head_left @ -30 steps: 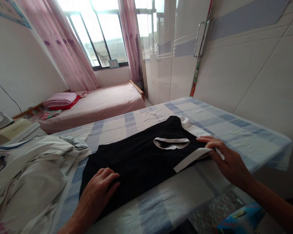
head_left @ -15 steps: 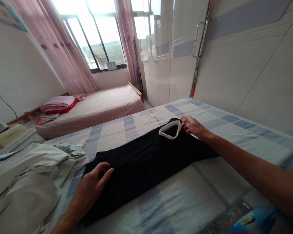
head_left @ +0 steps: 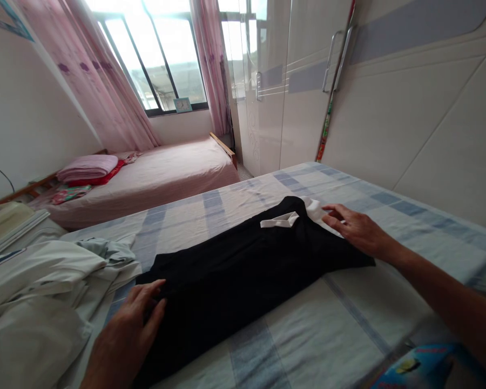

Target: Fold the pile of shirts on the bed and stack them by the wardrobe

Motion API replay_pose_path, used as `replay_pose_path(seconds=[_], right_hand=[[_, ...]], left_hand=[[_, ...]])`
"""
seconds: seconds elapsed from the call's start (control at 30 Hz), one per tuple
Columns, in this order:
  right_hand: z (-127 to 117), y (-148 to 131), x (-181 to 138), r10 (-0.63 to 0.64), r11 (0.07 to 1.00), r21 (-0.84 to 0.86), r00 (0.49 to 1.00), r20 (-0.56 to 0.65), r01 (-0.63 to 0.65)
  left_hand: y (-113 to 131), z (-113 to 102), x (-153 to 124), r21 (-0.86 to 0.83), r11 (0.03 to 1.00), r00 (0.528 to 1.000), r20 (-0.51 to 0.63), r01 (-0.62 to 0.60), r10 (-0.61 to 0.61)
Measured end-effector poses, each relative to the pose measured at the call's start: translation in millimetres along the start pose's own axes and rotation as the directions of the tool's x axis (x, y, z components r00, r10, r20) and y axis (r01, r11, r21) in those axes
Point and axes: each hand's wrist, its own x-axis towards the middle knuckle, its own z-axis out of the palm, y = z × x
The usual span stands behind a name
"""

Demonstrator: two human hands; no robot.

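A black garment [head_left: 243, 270] with white trim [head_left: 280, 220] at the neck lies folded lengthwise on a table covered by a blue-and-white checked cloth [head_left: 340, 319]. My left hand [head_left: 123, 335] rests flat on the garment's near left end, fingers stretched out. Over at the far right end, my right hand [head_left: 354, 227] lies flat on the white trim beside the collar, fingers extended. Neither hand grips anything.
A heap of white and pale clothes [head_left: 36, 292] lies at the table's left. Behind it stands a bed with pink sheets [head_left: 154, 175] and folded pink bedding [head_left: 87, 166]. A wardrobe with metal handles [head_left: 336, 59] lines the right wall. Something blue [head_left: 421, 367] shows at the bottom right.
The near side of the garment has been folded over, making it narrower. My right hand went to the collar and now presses flat beside it. My left hand slid toward the near left corner.
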Motion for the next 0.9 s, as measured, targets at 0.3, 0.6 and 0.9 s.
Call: replay_pose_path(seconds=[0.3, 0.6, 0.9], right_hand=[[0.2, 37.2, -57.8, -0.073, 0.997, 0.026, 0.997, 0.015, 0.072], [-10.6, 3.6, -33.9, -0.171, 0.972, -0.182, 0.981, -0.096, 0.151], [73.3, -54.2, 33.1, -0.471, 0.850, -0.112, 0.838, 0.274, 0.515]], left_hand=[[18.6, 27.8, 11.5, 0.171, 0.890, 0.904, 0.136, -0.424, 0.405], [27.7, 28.2, 22.0, 0.288, 0.872, 0.917, 0.167, -0.396, 0.361], [13.8, 42.1, 34.8, 0.357, 0.841, 0.913, 0.210, -0.406, 0.351]])
